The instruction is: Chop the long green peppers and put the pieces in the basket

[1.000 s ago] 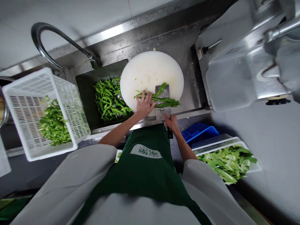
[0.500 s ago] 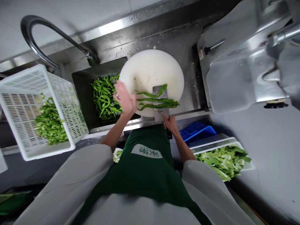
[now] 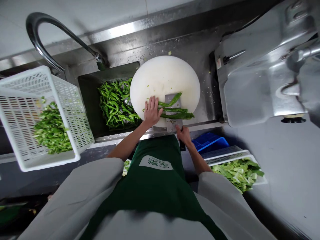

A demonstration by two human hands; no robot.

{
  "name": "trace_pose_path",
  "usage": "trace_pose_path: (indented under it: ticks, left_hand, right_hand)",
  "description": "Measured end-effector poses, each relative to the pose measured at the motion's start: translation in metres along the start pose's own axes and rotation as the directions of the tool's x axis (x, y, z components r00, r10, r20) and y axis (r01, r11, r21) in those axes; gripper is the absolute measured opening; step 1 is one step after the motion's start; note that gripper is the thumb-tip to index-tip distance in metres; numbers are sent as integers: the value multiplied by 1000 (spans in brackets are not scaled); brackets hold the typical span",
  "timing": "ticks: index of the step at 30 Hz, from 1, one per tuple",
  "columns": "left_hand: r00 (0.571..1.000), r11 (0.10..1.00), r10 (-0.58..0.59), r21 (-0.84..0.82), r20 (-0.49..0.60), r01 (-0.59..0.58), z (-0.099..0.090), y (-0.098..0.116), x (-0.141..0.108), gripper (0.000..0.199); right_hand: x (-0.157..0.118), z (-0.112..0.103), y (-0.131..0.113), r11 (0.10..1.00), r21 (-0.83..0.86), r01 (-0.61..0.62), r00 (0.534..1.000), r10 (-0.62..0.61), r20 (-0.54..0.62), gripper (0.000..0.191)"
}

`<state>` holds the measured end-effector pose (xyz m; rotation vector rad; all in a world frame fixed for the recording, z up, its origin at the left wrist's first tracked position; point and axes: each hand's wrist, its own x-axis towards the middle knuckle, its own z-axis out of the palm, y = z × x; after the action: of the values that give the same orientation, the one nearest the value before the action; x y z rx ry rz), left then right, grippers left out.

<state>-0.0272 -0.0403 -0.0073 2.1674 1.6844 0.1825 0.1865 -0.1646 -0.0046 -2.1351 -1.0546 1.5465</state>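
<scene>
Left hand (image 3: 152,112) has been lowered flat, fingers extended, onto left ends of green chili peppers (image 3: 178,116), laid lengthwise rightward across cleaver (image 3: 176,125) on white cutting board (image 3: 165,75). Cleaver handle is gripped by right hand (image 3: 184,135), below peppers.

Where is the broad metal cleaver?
In the head view, the cleaver lies across the lower edge of the round white board, right of centre, beneath green peppers, its handle in the right hand.

head view | from above | forward, steeply down | fairly near, cutting board (image 3: 163,75) near centre
</scene>
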Motion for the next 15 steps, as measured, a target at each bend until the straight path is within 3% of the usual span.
trace_pose_path:
  ticks: [6,11,15]
  left_hand:
    - [1000,999,26,-23,-8,-26,-3,-5,0,82]
    - [999,999,26,-45,-25,-27,-3,-5,0,87]
    - [999,995,43,-84,-20,-45,-3,-7,0,88]
  right_hand:
    - [-2,7,-11,999,48,-6,1000,6,-4,41]
    - [1,30,-26,1000,7,10,999,-10,-34,40]
    - [0,46,-28,998,62,11,1000,-12,5,44]
